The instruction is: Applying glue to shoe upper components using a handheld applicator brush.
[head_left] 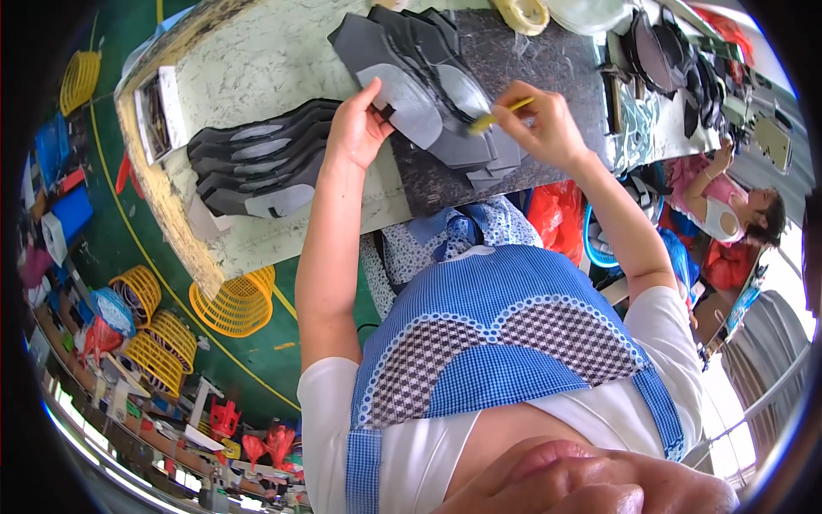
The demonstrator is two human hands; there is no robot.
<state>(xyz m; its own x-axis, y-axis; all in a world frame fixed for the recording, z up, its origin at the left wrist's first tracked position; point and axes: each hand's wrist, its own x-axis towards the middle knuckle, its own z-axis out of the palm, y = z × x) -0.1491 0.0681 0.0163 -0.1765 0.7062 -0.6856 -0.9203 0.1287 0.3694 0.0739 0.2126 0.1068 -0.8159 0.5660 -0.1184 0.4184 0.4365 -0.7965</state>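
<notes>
Brushing evenly probably needs firm support: the left hand (361, 124) grips an edge of the fanned grey panels (409, 110) between both hands; the right hand (538, 127) pinches a yellow brush (485, 123).

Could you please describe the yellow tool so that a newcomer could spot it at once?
On the pale worktable, find the dark speckled board toward the right. A fanned stack of grey pieces lies partly across it, and at the stack's right side the person's right hand holds the slim yellow tool, apparently a brush. Its yellow sets it apart from the grey pieces.
</notes>
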